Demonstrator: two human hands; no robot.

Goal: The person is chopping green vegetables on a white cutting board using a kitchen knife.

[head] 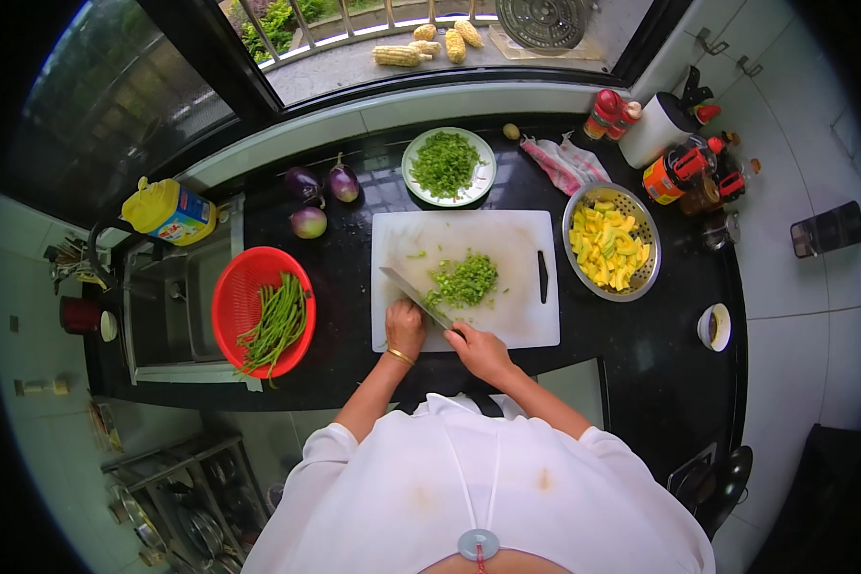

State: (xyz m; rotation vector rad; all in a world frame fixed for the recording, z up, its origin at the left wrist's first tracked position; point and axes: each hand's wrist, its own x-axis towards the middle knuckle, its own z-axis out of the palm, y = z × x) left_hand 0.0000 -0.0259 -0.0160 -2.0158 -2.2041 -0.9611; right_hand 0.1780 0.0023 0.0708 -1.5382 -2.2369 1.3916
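My right hand point(482, 353) grips the dark handle of a kitchen knife point(410, 290), its blade slanting up and left over a white plastic cutting board point(531, 237). Against the blade's left side, my left hand point(405, 328) rests on the board with its fingers curled. Whatever may lie beneath those fingers is hidden. Right of the blade is a loose heap of chopped green vegetable point(470, 278), with a few stray bits around it. More chopped greens point(445, 165) fill a white plate point(408, 176) behind the board.
Left of the board, a red plastic colander point(231, 287) holds green beans point(276, 323), beside the sink point(208, 308). Several purple eggplants point(305, 185) lie behind it. To the right, a steel colander point(577, 278) contains yellow pieces point(606, 247). Sauce bottles point(678, 172) and a cloth point(563, 163) sit back right.
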